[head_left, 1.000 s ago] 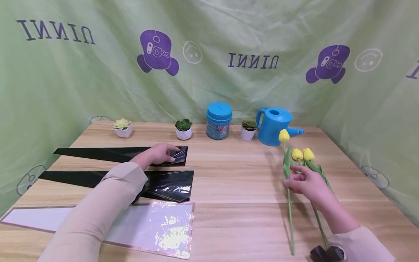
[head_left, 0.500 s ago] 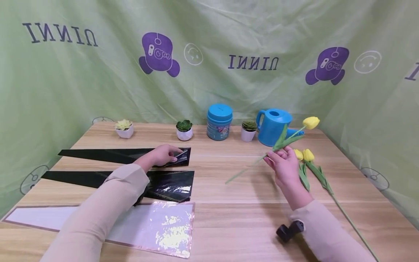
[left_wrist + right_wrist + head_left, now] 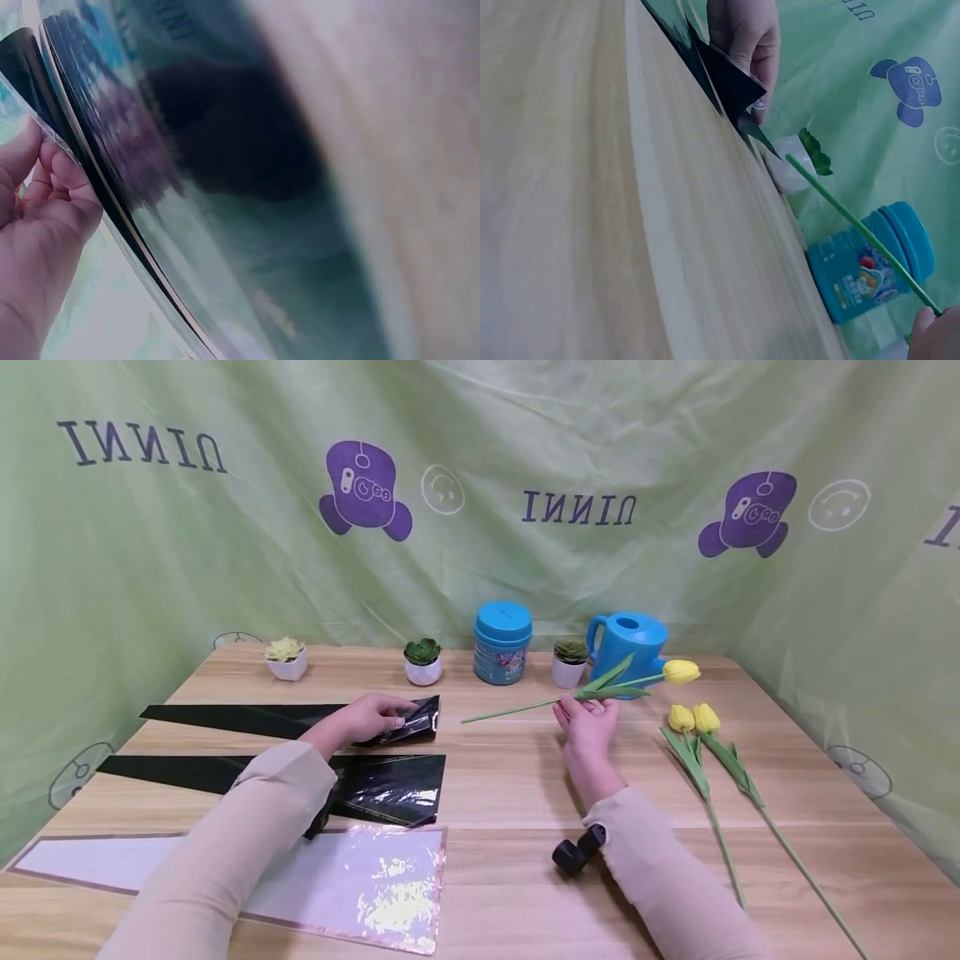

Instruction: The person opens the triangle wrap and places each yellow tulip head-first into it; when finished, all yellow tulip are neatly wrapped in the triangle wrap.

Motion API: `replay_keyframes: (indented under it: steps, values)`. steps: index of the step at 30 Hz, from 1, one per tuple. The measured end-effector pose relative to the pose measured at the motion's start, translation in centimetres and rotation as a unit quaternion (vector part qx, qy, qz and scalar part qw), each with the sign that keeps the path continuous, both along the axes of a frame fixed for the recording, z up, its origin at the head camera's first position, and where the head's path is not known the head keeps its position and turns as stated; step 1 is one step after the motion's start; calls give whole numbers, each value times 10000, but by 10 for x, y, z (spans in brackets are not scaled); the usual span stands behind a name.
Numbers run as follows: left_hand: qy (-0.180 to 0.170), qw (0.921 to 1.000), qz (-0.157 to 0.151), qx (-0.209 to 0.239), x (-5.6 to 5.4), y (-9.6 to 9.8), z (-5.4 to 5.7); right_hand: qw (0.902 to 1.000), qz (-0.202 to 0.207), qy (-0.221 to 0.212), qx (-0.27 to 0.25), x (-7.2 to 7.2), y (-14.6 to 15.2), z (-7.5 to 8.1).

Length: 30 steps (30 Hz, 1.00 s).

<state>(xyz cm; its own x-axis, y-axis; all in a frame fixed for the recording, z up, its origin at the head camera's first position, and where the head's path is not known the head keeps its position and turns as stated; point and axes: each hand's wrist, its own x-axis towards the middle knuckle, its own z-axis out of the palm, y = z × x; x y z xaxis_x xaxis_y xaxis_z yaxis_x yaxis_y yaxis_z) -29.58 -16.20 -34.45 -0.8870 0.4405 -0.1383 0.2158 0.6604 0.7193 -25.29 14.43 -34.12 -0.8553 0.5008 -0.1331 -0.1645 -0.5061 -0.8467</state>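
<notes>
In the head view my left hand [image 3: 371, 717] pinches the wide end of the far black plastic flower sleeve [image 3: 225, 716]. The left wrist view shows thumb and fingers gripping that sleeve's lifted edge [image 3: 79, 154]. My right hand [image 3: 588, 727] holds an artificial yellow tulip [image 3: 681, 672] by its stem, below the leaves. The tulip lies nearly level above the table, bloom to the right, stem end pointing left at the sleeve. In the right wrist view the green stem [image 3: 862, 225] reaches toward the sleeve's raised black corner [image 3: 735, 82], apart from it in the head view.
A second black sleeve [image 3: 390, 785] and a white clear-fronted sleeve [image 3: 352, 885] lie nearer. Two more yellow tulips [image 3: 693, 718] lie at right. Along the back stand small potted succulents [image 3: 423, 662], a blue lidded jar [image 3: 502, 643] and a blue watering can [image 3: 628, 647].
My right hand has lifted one tulip from the right-hand group, turned it sideways and carried it left. My left hand stays at the far sleeve, whose wide end now stands raised more.
</notes>
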Motion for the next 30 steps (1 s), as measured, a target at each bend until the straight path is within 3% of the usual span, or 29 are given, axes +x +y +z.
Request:
replay_keyframes:
  steps: [8, 21, 30]
  values:
    - [-335, 9994, 67, 72, -1, -1, -1, 9996, 110, -236, -113, -13, -26, -9]
    - [-221, 9997, -39, 90, 0, 0, -1, 9984, 410, -369, -131, -18, -53, -23]
    - [-302, 9995, 11, 20, -2, 1, -1, 9974, 539, -447, 146, -19, -69, -31]
